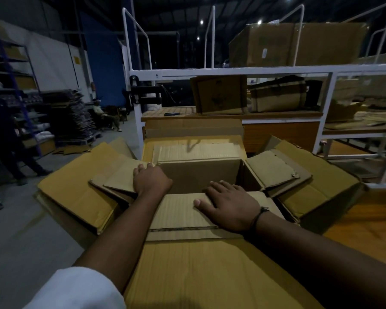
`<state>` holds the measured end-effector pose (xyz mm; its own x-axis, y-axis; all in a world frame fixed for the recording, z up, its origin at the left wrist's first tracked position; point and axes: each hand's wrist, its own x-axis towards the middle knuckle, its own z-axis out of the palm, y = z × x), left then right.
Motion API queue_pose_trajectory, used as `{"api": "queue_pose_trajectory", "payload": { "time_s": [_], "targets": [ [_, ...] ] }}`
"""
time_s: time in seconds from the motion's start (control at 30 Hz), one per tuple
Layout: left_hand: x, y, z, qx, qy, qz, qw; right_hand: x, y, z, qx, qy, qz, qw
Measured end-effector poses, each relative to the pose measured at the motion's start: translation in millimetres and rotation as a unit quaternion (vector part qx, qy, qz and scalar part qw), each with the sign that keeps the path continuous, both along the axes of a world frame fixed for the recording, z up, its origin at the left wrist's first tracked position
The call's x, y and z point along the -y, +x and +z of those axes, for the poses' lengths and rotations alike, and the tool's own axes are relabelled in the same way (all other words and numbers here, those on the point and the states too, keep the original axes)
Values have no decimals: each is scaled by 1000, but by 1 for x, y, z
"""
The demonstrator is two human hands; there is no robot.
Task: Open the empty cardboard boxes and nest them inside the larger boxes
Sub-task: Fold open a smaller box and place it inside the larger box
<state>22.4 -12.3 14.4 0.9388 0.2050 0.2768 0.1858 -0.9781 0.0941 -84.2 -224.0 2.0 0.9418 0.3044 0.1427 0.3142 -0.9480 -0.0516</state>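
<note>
Both flat and open, my left hand [151, 179] and right hand [228, 206] press flaps of the smaller box [198, 175] nested in the larger box [76, 188]; uneven pressure could tear a crease

Inner box [198, 175] unobstructed — flaps [272, 168] outward.

The larger cardboard box [76, 192] is showing yellow-tan flaps. The inner cardboard box [176, 212] is presenting a duller brown, its flaps carrying fine parallel ribbing. The sleeve [76, 291] on the left arm is reading white. The wristband [257, 216] on the right wrist is appearing black. The rack frame [232, 71] is showing white paint, the wall panel [105, 63] behind it blue. The wooden surface [366, 219] is showing orange-brown grain. The floor [20, 241] is reading grey.
</note>
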Motion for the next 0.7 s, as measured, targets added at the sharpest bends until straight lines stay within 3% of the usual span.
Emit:
{"api": "queue_pose_trajectory", "payload": {
  "time_s": [0.3, 0.47, 0.7],
  "targets": [
    [3, -6, 1, 26, -3, -17, 1000, 7, -1, 12, -23, 12, 25, 999],
    [16, -7, 8, 100, -26, -85, 991, 19, -4, 24, -46, 59, 47, 996],
    [80, -15, 54, 98, 99, -204, 969, 51, 2, 52, 19, 21, 0, 1000]
  ]
}}
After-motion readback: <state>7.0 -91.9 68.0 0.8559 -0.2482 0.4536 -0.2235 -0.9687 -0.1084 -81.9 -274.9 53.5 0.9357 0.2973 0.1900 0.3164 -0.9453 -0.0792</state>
